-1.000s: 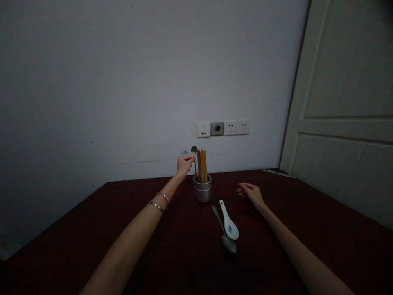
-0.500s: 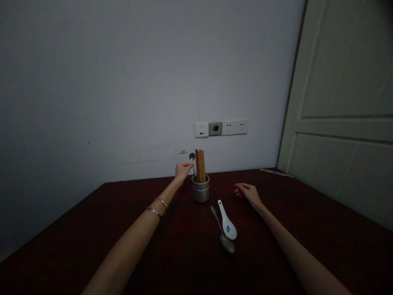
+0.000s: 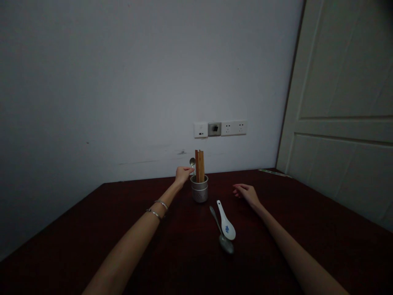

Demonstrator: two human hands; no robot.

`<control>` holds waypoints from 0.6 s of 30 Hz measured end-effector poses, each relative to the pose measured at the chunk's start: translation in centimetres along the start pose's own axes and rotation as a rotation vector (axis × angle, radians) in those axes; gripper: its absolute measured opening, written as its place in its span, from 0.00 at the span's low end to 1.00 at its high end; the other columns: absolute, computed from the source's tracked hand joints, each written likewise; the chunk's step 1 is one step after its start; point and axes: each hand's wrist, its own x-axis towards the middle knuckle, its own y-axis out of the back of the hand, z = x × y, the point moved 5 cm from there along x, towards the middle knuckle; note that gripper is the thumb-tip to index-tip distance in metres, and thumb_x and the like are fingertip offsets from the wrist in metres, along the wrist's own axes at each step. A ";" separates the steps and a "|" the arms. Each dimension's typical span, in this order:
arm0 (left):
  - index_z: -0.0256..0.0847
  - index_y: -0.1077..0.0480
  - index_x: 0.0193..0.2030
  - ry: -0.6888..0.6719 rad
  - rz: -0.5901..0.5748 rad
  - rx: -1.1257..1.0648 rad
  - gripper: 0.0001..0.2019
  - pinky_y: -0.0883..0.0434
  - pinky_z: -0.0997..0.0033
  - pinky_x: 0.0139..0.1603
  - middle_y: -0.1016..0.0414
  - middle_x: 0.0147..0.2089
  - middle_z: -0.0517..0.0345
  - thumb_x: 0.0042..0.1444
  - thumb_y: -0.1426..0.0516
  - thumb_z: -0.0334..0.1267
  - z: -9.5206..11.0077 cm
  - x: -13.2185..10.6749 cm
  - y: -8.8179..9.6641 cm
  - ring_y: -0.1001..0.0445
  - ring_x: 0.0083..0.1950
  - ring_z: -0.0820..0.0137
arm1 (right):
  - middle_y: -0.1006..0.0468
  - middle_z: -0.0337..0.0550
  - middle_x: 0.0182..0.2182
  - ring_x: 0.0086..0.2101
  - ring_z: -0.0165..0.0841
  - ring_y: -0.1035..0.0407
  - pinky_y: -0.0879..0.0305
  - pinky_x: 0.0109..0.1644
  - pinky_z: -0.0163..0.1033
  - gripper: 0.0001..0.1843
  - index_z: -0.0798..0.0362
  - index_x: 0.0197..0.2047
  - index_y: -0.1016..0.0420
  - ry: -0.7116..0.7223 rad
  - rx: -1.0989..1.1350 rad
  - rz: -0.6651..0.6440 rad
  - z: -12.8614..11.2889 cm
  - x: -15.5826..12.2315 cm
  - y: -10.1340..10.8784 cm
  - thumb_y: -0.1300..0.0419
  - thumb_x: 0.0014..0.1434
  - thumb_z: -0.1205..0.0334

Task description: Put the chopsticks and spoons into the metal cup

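A small metal spoon [image 3: 192, 161] stands bowl-up at the left side of a metal cup [image 3: 199, 192], its handle reaching down into the cup. My left hand [image 3: 183, 175] pinches that spoon below its bowl, just over the rim. Several wooden chopsticks [image 3: 199, 166] rise from the same cup, right beside the spoon. On the table in front lie a white ceramic spoon [image 3: 227, 230] with a blue mark and a metal spoon [image 3: 226, 244], touching or nearly so. Off to their right my right hand [image 3: 247, 193] rests on the table, fingers loosely bent and holding nothing.
The dark red table [image 3: 166, 254] meets a pale wall [image 3: 138, 82] at the back. Sockets and a switch [image 3: 215, 129] are on the wall above the cup. A panelled door [image 3: 344, 102] stands at the right. A thin strip [image 3: 274, 173] lies near the far right corner.
My left hand has lowered slightly, and the spoon in it sits deeper in the cup. My right hand stays resting on the table.
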 end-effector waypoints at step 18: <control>0.31 0.25 0.28 -0.011 -0.064 0.002 0.14 0.50 0.78 0.13 0.39 0.12 0.64 0.45 0.42 0.43 -1.0 -0.2 -0.7 0.46 0.11 0.80 | 0.25 0.43 0.19 0.18 0.27 0.33 0.40 0.19 0.29 0.11 0.60 0.31 0.26 0.005 -0.052 0.000 -0.2 -0.1 -0.1 0.40 0.45 0.61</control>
